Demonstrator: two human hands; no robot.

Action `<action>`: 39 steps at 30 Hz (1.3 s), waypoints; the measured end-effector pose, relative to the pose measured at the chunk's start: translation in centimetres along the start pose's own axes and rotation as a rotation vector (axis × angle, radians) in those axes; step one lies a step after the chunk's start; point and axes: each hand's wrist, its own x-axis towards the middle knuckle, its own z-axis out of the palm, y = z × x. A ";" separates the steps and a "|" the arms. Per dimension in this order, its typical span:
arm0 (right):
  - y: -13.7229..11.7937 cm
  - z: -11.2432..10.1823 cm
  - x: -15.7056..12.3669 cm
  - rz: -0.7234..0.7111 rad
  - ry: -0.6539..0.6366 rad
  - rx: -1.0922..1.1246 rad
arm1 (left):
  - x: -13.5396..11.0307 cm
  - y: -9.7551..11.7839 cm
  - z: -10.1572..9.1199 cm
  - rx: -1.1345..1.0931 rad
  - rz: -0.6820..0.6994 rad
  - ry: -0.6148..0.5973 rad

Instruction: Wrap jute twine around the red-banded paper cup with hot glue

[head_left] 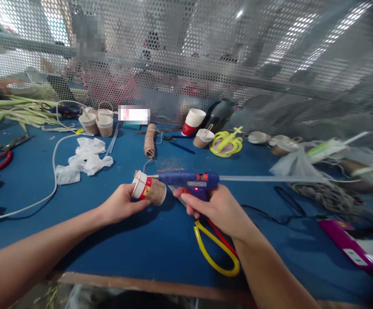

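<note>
My left hand (122, 204) is closed around a paper cup (158, 192), tilted on its side. Brown twine covers its lower part; above that it is red and white. My right hand (217, 206) grips a blue hot glue gun (183, 179) by the handle, its red light lit. The gun's metal nozzle touches or nearly touches the cup's side; I cannot tell which. A long clear glue stick (270, 178) sticks out of its rear. Scissors (220, 257) with yellow and red handles lie below my right hand. The twine spool (149, 141) lies behind the cup, a strand running toward it.
Twine-wrapped cups (104, 123) stand at the back left. A yellow crown-shaped piece (227, 143) and stacked paper cups (193, 122) are at the back. White crumpled pieces (86, 156) and a white cable (54, 161) lie left. A purple power strip (347, 244) sits right. Perforated metal screen (173, 56) stands behind.
</note>
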 end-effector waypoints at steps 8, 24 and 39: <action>1.1 0.2 -0.5 -0.042 0.062 -0.314 | 0.4 -0.3 -0.2 0.019 -0.016 0.037; 2.3 1.3 0.0 -0.375 0.159 -0.476 | 0.4 -0.7 -0.4 0.082 0.023 0.015; 1.8 2.2 -0.2 -0.034 0.099 -0.257 | 0.8 -0.8 -0.9 0.139 0.030 0.034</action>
